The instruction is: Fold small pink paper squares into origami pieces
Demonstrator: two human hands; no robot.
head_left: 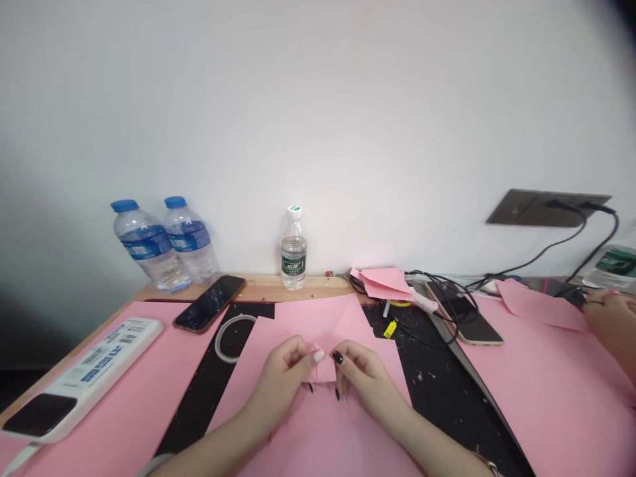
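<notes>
Pink paper, a small folded piece (pixel 325 366), sits between both hands just above a larger pink sheet (pixel 318 424) near the front edge of the counter (pixel 293 287). The left hand (pixel 284 374) pinches the piece's left side, thumb and forefinger pressed together on it. The right hand (pixel 365 376) pinches the right side in the same grip, its dark-painted thumbnail at the piece's top edge. A black mat (pixel 209 377) lies under the sheet. A white cable loop (pixel 229 336) and a dark phone (pixel 209 303) lie toward the back left; a white power strip (pixel 79 377) runs along the left edge. Three water bottles (pixel 163 244) stand at the back edge. Another person's hand (pixel 611 318) rests at the right edge, well apart.
</notes>
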